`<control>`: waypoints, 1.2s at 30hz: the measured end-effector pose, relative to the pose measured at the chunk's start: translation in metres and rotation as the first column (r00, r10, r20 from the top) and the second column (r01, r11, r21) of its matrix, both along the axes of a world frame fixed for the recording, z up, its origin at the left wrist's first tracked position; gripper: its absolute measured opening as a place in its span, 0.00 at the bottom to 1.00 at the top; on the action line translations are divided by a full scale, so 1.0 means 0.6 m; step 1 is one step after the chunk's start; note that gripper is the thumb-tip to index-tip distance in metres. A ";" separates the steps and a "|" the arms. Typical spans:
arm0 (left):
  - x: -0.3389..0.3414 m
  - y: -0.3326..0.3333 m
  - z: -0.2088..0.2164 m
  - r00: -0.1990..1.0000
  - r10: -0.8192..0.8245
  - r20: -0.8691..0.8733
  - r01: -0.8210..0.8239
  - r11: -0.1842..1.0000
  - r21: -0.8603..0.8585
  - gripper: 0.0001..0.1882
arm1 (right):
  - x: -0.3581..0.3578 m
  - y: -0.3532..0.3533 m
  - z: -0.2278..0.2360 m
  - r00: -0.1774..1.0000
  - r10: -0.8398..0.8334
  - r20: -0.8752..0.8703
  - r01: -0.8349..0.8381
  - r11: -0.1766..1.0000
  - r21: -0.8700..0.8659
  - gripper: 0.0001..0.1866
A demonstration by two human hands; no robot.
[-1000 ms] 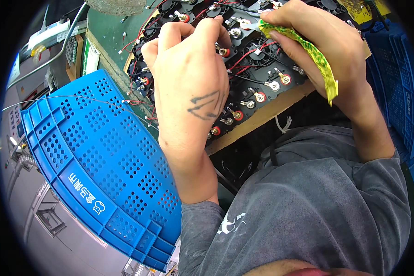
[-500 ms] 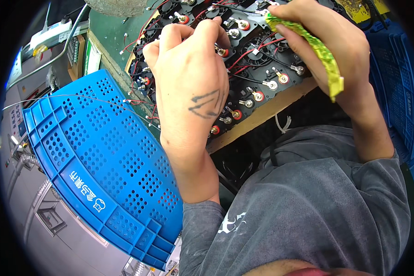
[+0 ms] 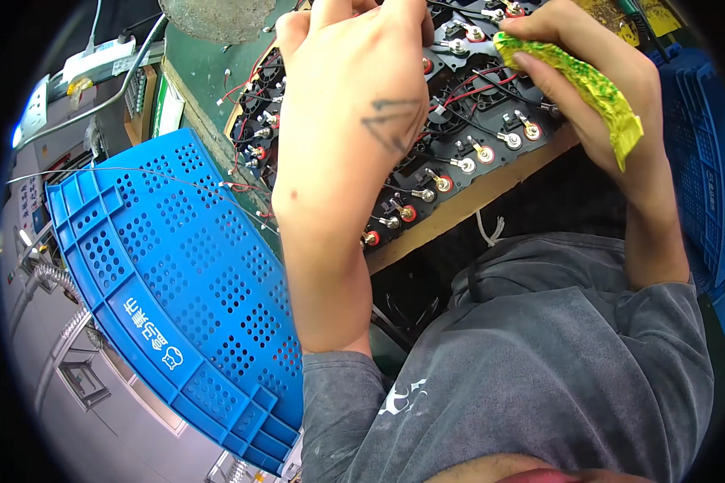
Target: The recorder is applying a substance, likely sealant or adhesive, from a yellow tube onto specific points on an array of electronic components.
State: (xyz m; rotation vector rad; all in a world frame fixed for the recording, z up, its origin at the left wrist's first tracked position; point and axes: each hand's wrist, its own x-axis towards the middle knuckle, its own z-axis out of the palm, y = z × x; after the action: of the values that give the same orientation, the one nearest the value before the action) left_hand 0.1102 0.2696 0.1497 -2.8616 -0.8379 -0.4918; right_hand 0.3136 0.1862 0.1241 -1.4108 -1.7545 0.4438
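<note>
My right hand (image 3: 600, 88) is closed around a long, bent tool with a yellow-and-green wrapped handle (image 3: 596, 80). The tool's grey end (image 3: 479, 50) lies at one of the bolt terminals (image 3: 457, 47) on a black fan panel. My left hand (image 3: 358, 88) reaches over the panels with its fingers curled; the upper edge cuts off their tips, so what they pinch cannot be seen. Several black panels with fans (image 3: 483, 92) sit side by side, with red and black wires and red-ringed terminals (image 3: 482, 153). My left wrist covers some of them.
A wooden board edge (image 3: 475, 201) borders the panels on my side. Left of my forearm stands a blue perforated crate (image 3: 169, 258), crossed by a thin wire. Other blue crates (image 3: 701, 161) stand at the right. A rough grey round object (image 3: 217, 16) rests on the green tabletop (image 3: 197, 76).
My left hand has moved farther up over the panels, its fingertips passing out of view. My right hand and the tool have shifted slightly right and down in the view.
</note>
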 end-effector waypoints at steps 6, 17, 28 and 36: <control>0.008 0.009 -0.009 1.000 -0.024 -0.003 0.024 0.999 -0.032 0.09 | 0.007 -0.004 -0.012 0.998 -0.063 0.006 0.063 0.998 0.023 0.11; 0.004 0.014 -0.019 1.000 0.003 -0.027 -0.005 0.998 -0.066 0.09 | 0.001 0.002 -0.032 0.996 -0.087 0.013 0.085 0.991 0.105 0.12; 0.005 0.019 -0.026 0.999 0.017 -0.041 -0.021 0.995 -0.095 0.08 | 0.004 0.003 -0.037 0.996 -0.062 0.070 0.045 0.973 0.226 0.11; 0.003 0.022 -0.022 0.999 0.015 -0.046 -0.020 0.993 -0.115 0.08 | 0.013 -0.007 -0.011 0.996 -0.087 0.001 0.087 0.995 0.051 0.10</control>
State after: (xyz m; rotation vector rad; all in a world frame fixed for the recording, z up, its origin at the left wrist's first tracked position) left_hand 0.1121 0.2825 0.1364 -2.9544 -0.9112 -0.3878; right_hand 0.3214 0.1820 0.1174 -1.4463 -1.6877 0.3486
